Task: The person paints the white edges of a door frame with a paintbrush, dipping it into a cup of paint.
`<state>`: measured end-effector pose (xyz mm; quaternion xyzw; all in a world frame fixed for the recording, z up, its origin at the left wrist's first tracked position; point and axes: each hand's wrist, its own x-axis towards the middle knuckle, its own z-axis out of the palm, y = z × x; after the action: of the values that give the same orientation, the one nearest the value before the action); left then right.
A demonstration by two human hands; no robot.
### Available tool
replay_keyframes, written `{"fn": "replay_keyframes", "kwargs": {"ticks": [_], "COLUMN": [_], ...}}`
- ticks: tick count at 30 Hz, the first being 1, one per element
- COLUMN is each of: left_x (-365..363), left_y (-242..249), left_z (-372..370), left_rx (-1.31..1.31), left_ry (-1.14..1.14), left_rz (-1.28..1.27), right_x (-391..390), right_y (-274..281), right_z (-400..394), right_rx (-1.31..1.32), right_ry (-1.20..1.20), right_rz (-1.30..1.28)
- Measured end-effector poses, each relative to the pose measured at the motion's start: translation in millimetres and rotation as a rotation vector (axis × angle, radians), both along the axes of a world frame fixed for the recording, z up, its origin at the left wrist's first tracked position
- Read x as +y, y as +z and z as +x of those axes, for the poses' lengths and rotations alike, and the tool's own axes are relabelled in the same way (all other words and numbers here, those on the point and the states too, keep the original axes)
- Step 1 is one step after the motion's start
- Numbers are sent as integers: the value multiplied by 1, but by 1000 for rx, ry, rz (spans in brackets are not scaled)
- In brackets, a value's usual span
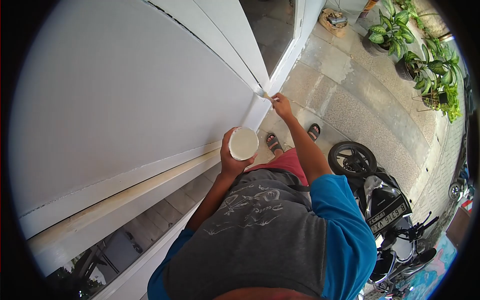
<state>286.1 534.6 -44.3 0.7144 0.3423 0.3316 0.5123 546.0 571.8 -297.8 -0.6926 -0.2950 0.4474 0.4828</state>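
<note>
My left hand (233, 159) is wrapped round a round white tub (243, 143), whose top shows a pale, creamy surface. Held out ahead, my right hand (281, 106) grips the handle of a small paintbrush (266, 95). The brush's pale bristles are at the lower corner of the white frame (258, 111), beside a dark seam. To the left of both hands spreads a large light grey panel (125, 90) with white trim round it.
A parked motorcycle (385, 200) stands at the right, near my right arm. Potted plants (392, 35) line the tiled floor (345, 100) at the upper right. A basket (334, 22) sits by the wall. A wooden-edged ledge (135, 186) runs below the panel.
</note>
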Motion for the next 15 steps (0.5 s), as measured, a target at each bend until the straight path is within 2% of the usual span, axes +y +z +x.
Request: {"fn": "replay_keyframes", "kwargs": {"ticks": [1,4,9,11,12,14,15], "left_x": [0,-1,1,3,3,3,4], "left_y": [1,0,-2,-2,-3,-4,-4], "left_z": [-1,-1,1,0,0,1,2], "left_rx": [6,35,-6,9,6,-16,-18], "left_ry": [0,2,2,-2,-2,13,12], "left_rz": [-12,42,23,59,53,-12,-13], "right_x": [1,9,20,7,2,-5,-4], "right_y": [-9,5,140,202,218,236,233], "right_z": [-5,-10,-5,3,5,8,9], "right_rx": [-266,-358,-484,-322,-325,284,283], "right_ry": [14,-21,-21,19,20,-64,-65], "right_rz": [-242,-375,-287,-117,-122,385,385]}}
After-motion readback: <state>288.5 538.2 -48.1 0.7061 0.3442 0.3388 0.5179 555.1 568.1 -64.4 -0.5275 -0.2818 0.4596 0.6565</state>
